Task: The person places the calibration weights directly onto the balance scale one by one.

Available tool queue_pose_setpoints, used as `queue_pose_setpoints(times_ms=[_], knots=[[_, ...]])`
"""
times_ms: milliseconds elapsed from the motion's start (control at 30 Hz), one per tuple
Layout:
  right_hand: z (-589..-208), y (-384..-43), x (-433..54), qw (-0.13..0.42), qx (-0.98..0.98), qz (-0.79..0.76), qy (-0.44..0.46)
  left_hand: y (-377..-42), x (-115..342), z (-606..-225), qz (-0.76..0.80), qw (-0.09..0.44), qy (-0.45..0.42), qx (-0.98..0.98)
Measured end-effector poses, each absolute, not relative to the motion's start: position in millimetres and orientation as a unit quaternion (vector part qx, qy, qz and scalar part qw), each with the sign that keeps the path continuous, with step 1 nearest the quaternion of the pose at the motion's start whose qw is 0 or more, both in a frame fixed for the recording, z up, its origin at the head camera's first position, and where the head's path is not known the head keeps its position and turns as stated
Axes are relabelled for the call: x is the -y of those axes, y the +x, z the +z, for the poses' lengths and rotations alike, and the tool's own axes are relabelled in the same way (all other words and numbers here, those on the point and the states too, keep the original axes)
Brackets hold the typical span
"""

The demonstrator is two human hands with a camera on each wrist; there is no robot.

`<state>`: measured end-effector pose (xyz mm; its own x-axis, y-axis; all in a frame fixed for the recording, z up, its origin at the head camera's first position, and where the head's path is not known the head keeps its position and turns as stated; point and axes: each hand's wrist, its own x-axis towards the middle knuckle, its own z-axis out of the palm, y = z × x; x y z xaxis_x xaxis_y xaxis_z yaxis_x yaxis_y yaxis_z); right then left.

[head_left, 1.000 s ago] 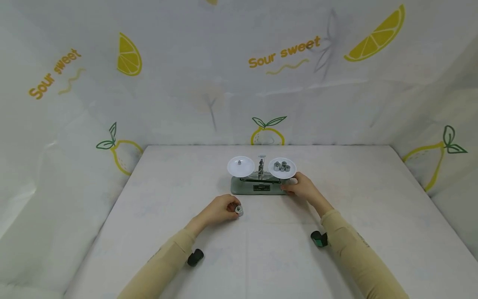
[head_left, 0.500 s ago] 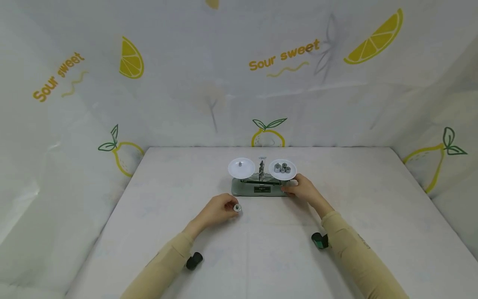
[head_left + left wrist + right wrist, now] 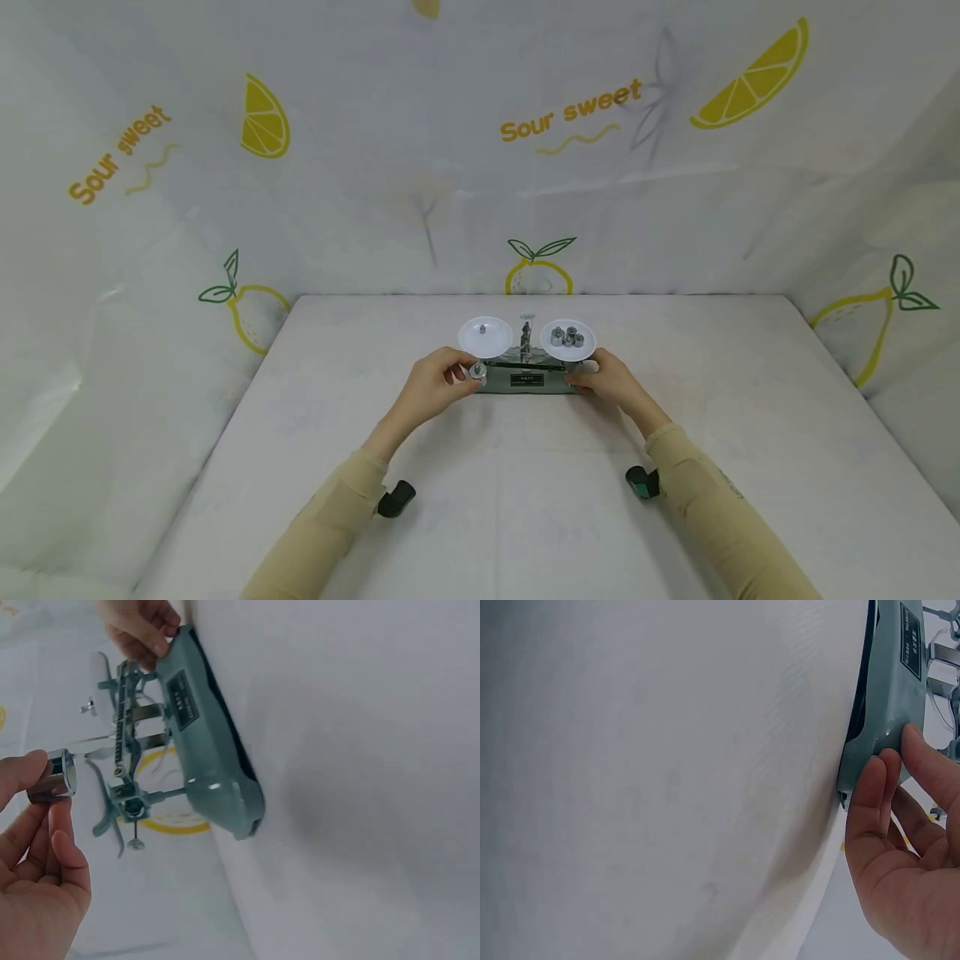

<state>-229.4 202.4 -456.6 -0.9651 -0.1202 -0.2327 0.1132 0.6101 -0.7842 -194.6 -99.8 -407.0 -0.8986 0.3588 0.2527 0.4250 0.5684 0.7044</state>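
A green balance scale [image 3: 495, 380] with two white pans stands near the middle of the table. My left hand [image 3: 435, 385] pinches a shiny metal weight [image 3: 477, 372] between thumb and fingers, raised in front of the scale's left end, just below the left pan [image 3: 497, 340]. In the left wrist view the weight [image 3: 54, 777] is tilted in the fingertips. One small weight [image 3: 482, 330] sits on the left pan, and several weights [image 3: 557, 337] stand on the right pan [image 3: 567, 353]. My right hand [image 3: 613, 382] grips the right end of the scale's base [image 3: 889, 712], thumb on one side.
A white cloth covers the table [image 3: 525, 500], with a lemon-printed white sheet [image 3: 375, 167] hanging behind and at the sides. Dark wrist-camera housings show below the left sleeve [image 3: 337, 508] and beside the right sleeve [image 3: 705, 492].
My left hand has lifted the weight off the table area in front and carried it forward, up to the scale's left end. The right hand has stayed on the base.
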Motion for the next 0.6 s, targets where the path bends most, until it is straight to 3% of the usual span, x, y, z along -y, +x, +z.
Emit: queue_pose_setpoints(times_ms=[267,600], knots=[[-459,-230,-204,0.135,-0.887,-0.441,0.002,-209,91,-388,-0.421,0.090,-0.190,0.883],[-457,-228,-202,0.131,-0.882,-0.453,-0.002,-226,79,-393,-0.406,0.108,-0.157,0.894]])
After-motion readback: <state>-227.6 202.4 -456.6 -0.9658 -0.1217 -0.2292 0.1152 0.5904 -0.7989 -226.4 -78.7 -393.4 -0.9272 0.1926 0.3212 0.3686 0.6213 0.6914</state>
